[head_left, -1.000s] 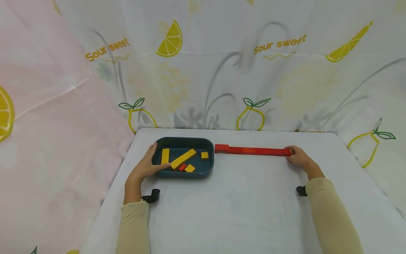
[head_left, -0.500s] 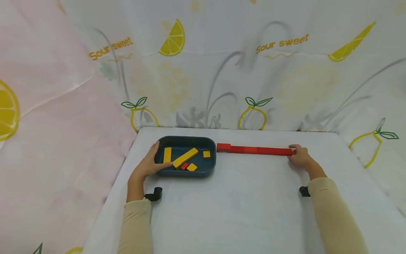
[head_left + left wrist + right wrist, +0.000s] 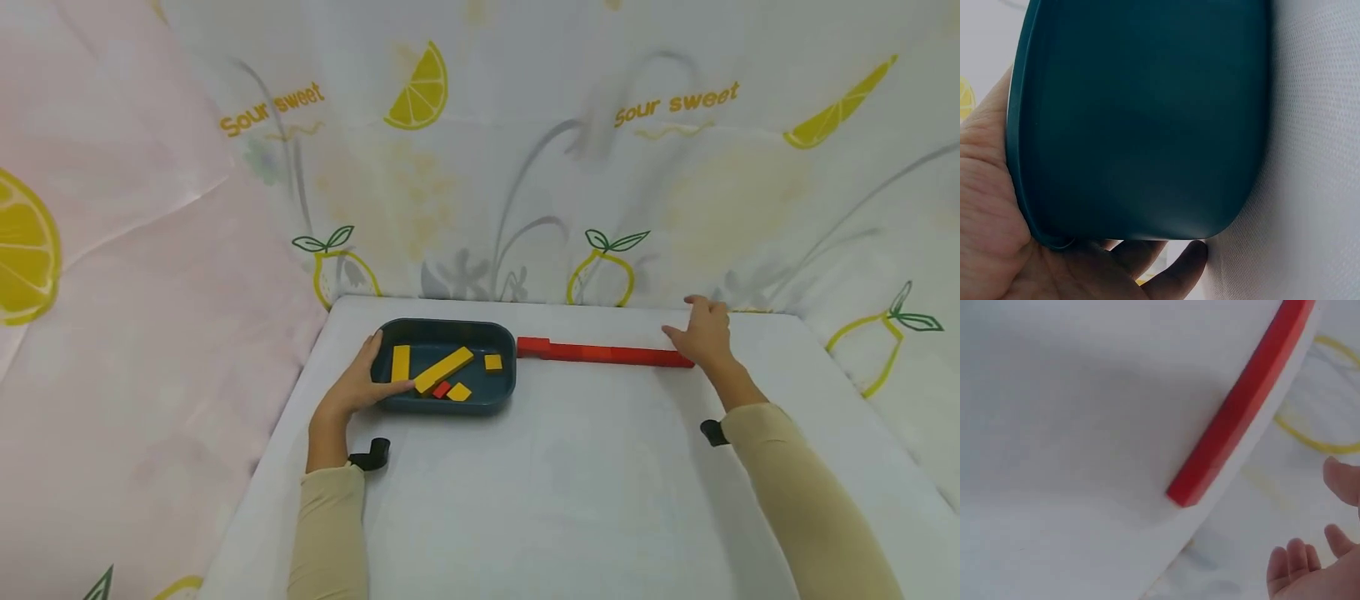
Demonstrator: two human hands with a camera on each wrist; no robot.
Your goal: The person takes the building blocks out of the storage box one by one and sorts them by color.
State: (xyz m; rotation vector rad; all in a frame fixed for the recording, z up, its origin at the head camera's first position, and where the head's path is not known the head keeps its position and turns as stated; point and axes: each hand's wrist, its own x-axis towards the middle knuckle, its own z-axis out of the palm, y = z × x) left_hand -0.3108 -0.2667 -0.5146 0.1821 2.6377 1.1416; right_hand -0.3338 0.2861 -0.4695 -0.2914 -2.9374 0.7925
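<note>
A dark teal tray [image 3: 498, 393] lies on the white table and holds several yellow blocks [image 3: 445, 368] and a small red block [image 3: 442, 389]. My left hand [image 3: 360, 385] grips the tray's near-left corner, thumb over the rim; the left wrist view shows the tray wall [image 3: 1141, 119] against the palm. A row of red blocks [image 3: 603, 353] runs rightward from the tray. My right hand [image 3: 701, 333] hovers open just above the row's right end [image 3: 1235, 419], touching nothing.
Lemon-print curtains hang behind the table and along its left side. The white table [image 3: 555, 483] reaches toward me with bare cloth between my arms. The table's right edge lies past my right sleeve [image 3: 802, 500].
My right hand has let go of the red row's right end and lifted up and back, fingers spread. The left hand stays on the tray.
</note>
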